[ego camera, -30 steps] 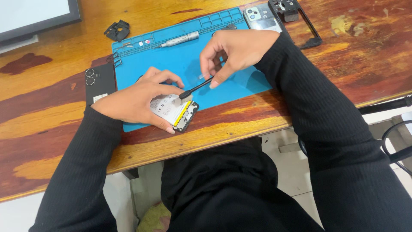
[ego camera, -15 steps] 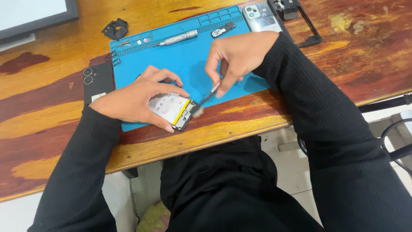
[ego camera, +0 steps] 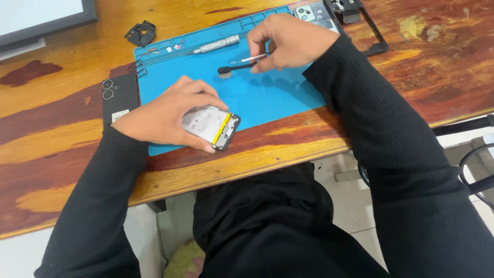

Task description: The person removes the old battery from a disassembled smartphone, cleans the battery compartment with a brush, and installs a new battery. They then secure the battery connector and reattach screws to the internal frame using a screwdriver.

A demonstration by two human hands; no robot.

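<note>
My left hand [ego camera: 164,116] grips an opened phone [ego camera: 212,126] with a white battery and a yellow strip, resting on the near edge of the blue work mat [ego camera: 267,98]. My right hand [ego camera: 290,42] hovers over the far part of the mat, holding a small black brush [ego camera: 234,68] and a thin white-handled tool [ego camera: 252,58]. The brush head points left, well away from the phone.
A silver screwdriver [ego camera: 216,45] lies at the mat's far edge beside small parts. A black phone back cover [ego camera: 117,98] sits left of the mat. A black bracket [ego camera: 140,33], a phone frame [ego camera: 366,23], another phone piece [ego camera: 311,12] and a monitor [ego camera: 46,18] lie farther back.
My right hand lifted the brush off the phone and moved it back and up over the far part of the mat. My left hand keeps holding the phone in place.
</note>
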